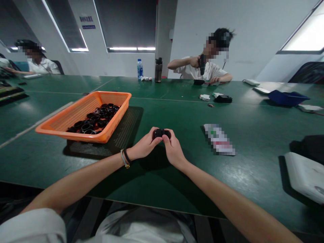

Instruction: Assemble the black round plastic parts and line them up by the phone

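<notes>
Both my hands meet over the green table (177, 114) in front of me. My left hand (145, 145) pinches a small black ring-shaped part (158, 133) with its fingers closed around it. Pressed against that part from the right is a second black part (167, 133), gripped by my right hand (173, 148). An orange plastic basket (76, 116) stands to the left of my hands, holding several black rings (97, 118) like the ones I hold. A perforated black mat (124, 131) lies under the basket.
A blurred card (219, 139) lies right of my hands, and a white device (305, 175) sits at the right edge. Across the table a person (202, 65) holds a black tool. Two bottles (149, 70) stand at the far side. Another person (37, 60) sits far left.
</notes>
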Motion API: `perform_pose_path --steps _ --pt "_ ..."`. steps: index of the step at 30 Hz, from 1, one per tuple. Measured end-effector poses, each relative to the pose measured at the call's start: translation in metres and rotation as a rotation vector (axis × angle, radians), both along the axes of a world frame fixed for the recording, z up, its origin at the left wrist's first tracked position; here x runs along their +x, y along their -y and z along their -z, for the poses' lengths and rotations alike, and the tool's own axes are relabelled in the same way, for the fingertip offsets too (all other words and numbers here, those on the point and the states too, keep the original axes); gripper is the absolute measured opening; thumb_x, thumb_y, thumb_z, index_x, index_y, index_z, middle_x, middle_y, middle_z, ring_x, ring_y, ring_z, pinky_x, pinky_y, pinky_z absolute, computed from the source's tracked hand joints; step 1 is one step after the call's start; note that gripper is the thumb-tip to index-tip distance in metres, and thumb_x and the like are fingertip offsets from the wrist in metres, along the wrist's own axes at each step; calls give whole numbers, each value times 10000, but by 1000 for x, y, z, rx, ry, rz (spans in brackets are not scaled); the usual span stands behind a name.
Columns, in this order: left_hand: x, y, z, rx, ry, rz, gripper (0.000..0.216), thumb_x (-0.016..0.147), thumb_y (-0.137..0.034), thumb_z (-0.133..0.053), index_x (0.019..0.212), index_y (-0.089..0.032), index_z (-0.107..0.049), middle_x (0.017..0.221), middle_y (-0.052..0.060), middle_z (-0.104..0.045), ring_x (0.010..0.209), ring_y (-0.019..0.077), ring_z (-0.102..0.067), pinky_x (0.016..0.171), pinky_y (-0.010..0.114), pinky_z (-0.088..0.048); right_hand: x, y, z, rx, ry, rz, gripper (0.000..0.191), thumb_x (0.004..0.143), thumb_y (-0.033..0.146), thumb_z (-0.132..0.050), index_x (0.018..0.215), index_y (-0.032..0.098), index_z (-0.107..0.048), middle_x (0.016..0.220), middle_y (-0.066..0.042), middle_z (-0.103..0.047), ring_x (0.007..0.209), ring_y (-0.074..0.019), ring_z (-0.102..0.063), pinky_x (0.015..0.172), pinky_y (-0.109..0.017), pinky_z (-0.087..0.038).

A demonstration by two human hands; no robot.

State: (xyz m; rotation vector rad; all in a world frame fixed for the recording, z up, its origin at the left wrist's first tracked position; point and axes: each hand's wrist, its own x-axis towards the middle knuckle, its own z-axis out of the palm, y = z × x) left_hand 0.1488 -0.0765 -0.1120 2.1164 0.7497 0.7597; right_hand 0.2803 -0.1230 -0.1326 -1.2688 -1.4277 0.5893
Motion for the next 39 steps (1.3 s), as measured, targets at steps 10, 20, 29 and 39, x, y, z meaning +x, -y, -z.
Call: perform_pose_path --steps 10,20,29,39 --pt "-1 -11 3 83 -113 4 257 831 -352 -427 979 -143 -404 850 45 -499 737 172 -504 666 287 -388 -2 1 1 -147 -97 -42 389 847 523 -332 973 181 -467 878 -79 -580 799 -204 -557 703 -340 -440" --pt "5 -10 19 -365 216 106 477 804 -616 -306 941 -163 -367 638 -44 -405 548 84 -395 546 225 -340 18 -17 10 100 198 -91 565 787 674 -297 1026 184 -447 873 -89 -608 749 -221 -597 678 -350 -463" --pt "5 -3 16 -472 200 128 479 755 -628 -418 851 -160 -385 601 -40 -457 525 79 -419 515 220 -334 22 -14 9 267 334 -77 538 823 635 -256 1031 177 -448 921 -104 -603 794 -210 -596 706 -341 -480" --pt "2 2 6 -173 127 24 216 835 -360 -431 899 -154 -421 805 5 -444 743 126 -437 697 252 -390 6 1 1 43 75 -34 460 830 598 -311 999 189 -436 877 -85 -595 782 -211 -580 714 -348 -451"
